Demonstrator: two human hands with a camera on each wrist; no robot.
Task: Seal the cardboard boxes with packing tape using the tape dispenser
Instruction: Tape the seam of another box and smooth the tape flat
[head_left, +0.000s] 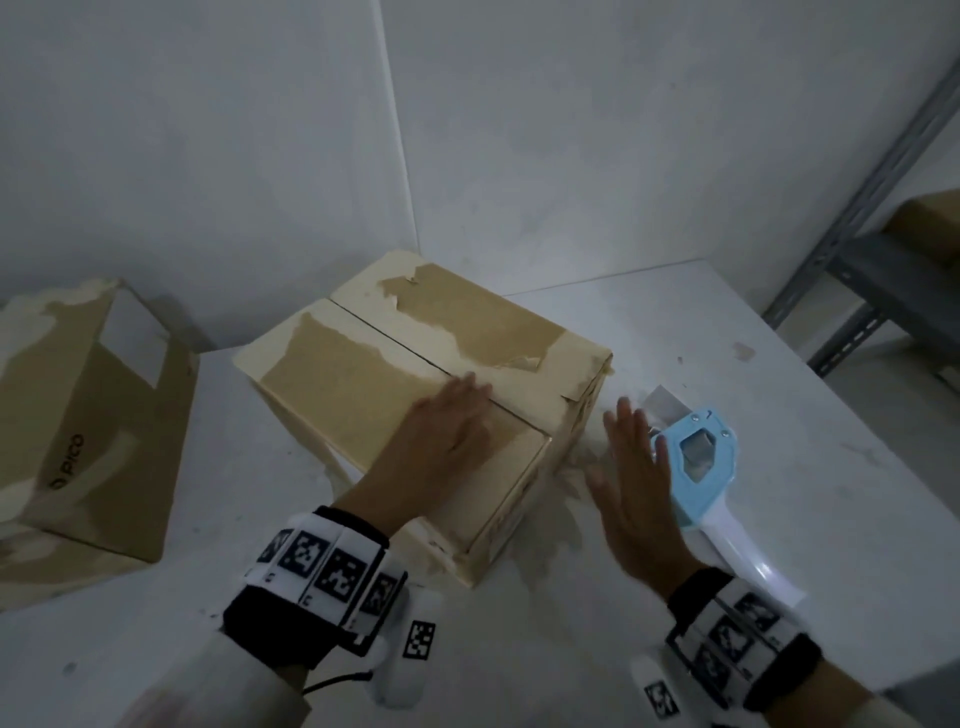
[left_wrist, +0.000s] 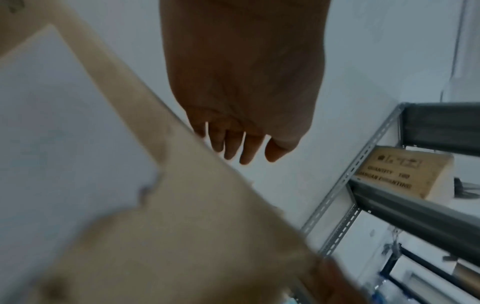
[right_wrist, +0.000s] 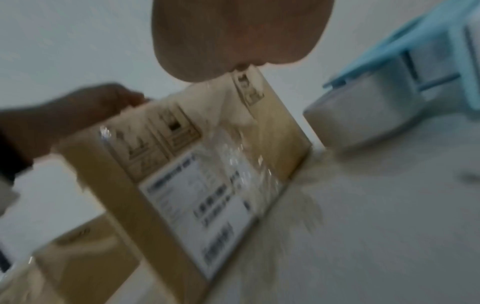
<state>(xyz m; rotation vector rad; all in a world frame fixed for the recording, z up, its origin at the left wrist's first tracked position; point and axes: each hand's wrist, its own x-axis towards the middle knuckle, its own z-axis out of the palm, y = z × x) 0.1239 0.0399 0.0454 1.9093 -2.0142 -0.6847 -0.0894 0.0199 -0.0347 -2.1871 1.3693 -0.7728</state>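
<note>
A worn cardboard box stands in the middle of the white table, its two top flaps meeting along a seam. My left hand lies flat on the near flap with straight fingers, which also show in the left wrist view. My right hand hovers open with fingers spread, between the box's right side and the tape dispenser. The light blue and white tape dispenser lies on the table, untouched. The right wrist view shows the box's labelled side and the dispenser.
A second cardboard box with a white label lies at the left of the white table. A grey metal shelf rack holding another box stands at the right. White walls close the back.
</note>
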